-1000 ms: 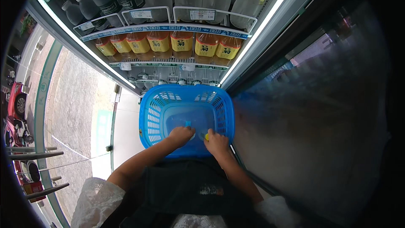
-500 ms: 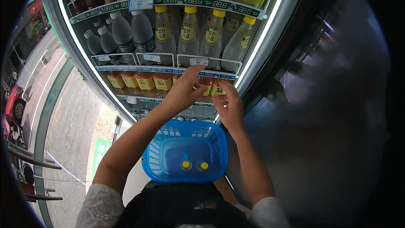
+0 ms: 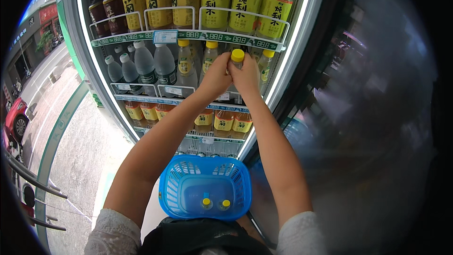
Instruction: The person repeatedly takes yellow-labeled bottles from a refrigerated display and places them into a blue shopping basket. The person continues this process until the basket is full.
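Both my hands are closed around one yellow-capped clear drink bottle (image 3: 238, 56) at the middle shelf of the upright drinks fridge. My left hand (image 3: 217, 76) wraps its left side and my right hand (image 3: 246, 76) its right side, so most of the bottle is hidden behind the fingers. Similar yellow-capped bottles (image 3: 186, 68) stand to the left, and another bottle (image 3: 265, 66) is just right of my right hand. Below my forearms sits a blue plastic basket (image 3: 166, 198), with two yellow-capped bottles (image 3: 206, 203) in it.
A white wire guard (image 3: 181, 89) runs along the shelf front. Yellow-labelled bottles (image 3: 223, 123) fill the shelf below, and green-labelled ones (image 3: 245, 7) the shelf above. The dark fridge door (image 3: 349, 127) stands to the right. A street with a red car (image 3: 18, 118) lies left.
My hands have risen from the lower edge of the middle shelf and closed on a yellow-capped bottle. The view has tilted up, so the shelves and basket appear lower.
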A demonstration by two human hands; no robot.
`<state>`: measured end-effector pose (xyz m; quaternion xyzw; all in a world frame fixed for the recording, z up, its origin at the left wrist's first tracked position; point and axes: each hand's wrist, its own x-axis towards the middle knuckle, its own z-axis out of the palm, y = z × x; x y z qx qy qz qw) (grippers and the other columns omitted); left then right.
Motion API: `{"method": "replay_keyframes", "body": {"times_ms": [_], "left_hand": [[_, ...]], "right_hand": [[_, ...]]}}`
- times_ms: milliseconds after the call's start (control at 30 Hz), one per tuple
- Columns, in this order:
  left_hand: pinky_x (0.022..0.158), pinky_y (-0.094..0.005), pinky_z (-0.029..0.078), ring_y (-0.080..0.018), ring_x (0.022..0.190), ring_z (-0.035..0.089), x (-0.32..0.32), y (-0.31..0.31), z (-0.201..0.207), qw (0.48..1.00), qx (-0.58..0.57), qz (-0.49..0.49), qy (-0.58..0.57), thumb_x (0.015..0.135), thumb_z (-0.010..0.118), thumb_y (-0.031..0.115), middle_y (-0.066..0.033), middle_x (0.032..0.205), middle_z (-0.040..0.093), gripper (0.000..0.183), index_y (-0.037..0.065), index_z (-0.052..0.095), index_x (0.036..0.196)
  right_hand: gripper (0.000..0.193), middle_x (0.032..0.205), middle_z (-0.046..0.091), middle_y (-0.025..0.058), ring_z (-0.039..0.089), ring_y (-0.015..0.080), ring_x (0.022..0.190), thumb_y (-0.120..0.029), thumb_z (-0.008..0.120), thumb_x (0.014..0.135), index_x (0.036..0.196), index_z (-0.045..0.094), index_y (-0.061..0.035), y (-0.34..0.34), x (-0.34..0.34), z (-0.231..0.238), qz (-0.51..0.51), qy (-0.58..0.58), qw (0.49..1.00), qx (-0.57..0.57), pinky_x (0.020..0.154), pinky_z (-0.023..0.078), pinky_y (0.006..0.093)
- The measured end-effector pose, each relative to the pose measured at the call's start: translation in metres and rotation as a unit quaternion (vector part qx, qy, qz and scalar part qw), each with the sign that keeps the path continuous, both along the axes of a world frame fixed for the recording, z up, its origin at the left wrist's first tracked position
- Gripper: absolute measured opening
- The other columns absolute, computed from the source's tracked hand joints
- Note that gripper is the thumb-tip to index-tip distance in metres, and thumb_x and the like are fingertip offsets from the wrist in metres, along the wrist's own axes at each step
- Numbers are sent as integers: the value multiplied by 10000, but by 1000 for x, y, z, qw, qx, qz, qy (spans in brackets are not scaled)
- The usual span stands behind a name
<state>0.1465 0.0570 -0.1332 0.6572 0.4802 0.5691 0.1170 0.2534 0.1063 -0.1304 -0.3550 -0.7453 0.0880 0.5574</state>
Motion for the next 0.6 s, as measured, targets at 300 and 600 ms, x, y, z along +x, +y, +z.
{"method": "replay_keyframes", "body": {"times_ms": [300, 600], "left_hand": [[731, -393, 565, -363, 949, 659, 8, -121, -8, 957, 219, 41, 188, 791, 714, 28, -163, 1190, 571, 456, 60, 524, 1205], [705, -410, 579, -374, 911, 664, 17, -187, -110, 981, -6, -82, 177, 785, 727, 52, -144, 1214, 580, 506, 54, 513, 1245]], "right_hand": [[399, 1068, 622, 139, 636, 319, 980, -89, 786, 749, 1103, 616, -16, -137, 47, 5, 112, -22, 972, 207, 828, 532, 406], [485, 1038, 654, 153, 682, 321, 910, -228, 807, 792, 1154, 567, -13, -198, 87, -79, 127, -209, 969, -33, 742, 566, 389]]}}
